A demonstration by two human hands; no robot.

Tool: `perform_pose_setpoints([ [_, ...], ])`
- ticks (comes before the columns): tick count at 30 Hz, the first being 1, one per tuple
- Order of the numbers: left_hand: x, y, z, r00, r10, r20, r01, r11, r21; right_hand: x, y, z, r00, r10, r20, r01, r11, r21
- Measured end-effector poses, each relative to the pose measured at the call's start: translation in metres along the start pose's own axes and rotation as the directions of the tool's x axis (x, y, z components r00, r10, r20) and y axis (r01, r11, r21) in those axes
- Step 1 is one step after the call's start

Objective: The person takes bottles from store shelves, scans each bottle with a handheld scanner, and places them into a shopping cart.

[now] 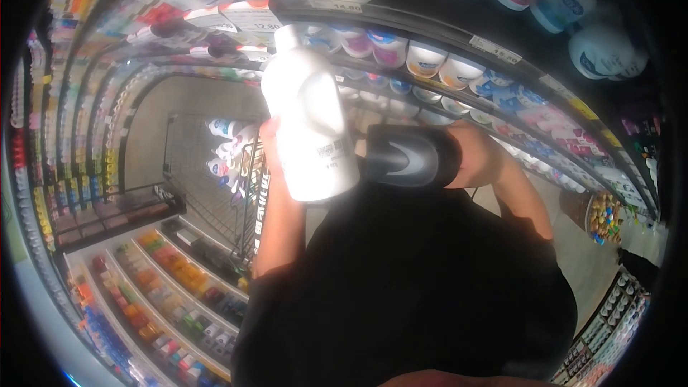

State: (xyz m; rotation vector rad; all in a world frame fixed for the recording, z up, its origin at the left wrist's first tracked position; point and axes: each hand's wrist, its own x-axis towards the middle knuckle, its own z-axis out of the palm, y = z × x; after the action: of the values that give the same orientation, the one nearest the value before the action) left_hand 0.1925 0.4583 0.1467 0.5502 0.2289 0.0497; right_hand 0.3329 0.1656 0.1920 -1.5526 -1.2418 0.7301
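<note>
A large white bottle (308, 129) with a cap and a moulded handle recess is held up in front of me, slightly tilted, with a barcode low on its side. My left hand (271, 140) is closed around its left edge, fingers mostly hidden behind it. To the right of the bottle is a black object (412, 156) with a grey crescent mark; its exact kind is unclear. My right hand (467, 156) grips its right end. The black object's left end is close to the bottle's barcode side; I cannot tell whether they touch.
Shelves of bottles (426, 61) with a price rail (494, 49) run overhead and to the right. A wire shopping cart (197, 154) holding several bottles stands at left. Shelving with small colourful packages (168, 265) lies below left. A bin of colourful items (604, 218) stands at right.
</note>
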Motion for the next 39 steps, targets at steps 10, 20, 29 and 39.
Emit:
perform_pose_setpoints([
  [10,0.002,-0.007,0.028,0.998,0.067,0.012,-0.066,0.996,-0.068,0.003,0.006,-0.006,0.997,-0.075,-0.004,0.075,0.997,-0.026],
  [20,0.001,-0.009,0.041,0.992,0.016,0.123,0.01,0.977,-0.211,0.003,0.007,-0.007,0.998,-0.062,0.024,0.064,0.996,-0.068],
  [29,-0.003,-0.007,0.034,0.989,-0.016,0.15,0.048,0.976,-0.212,0.001,0.005,-0.003,0.998,-0.064,0.014,0.065,0.997,-0.049],
  [39,-0.004,-0.015,0.031,0.997,0.025,0.075,-0.009,0.979,-0.204,-0.007,-0.005,-0.002,1.0,-0.01,0.027,0.01,0.999,-0.031],
])
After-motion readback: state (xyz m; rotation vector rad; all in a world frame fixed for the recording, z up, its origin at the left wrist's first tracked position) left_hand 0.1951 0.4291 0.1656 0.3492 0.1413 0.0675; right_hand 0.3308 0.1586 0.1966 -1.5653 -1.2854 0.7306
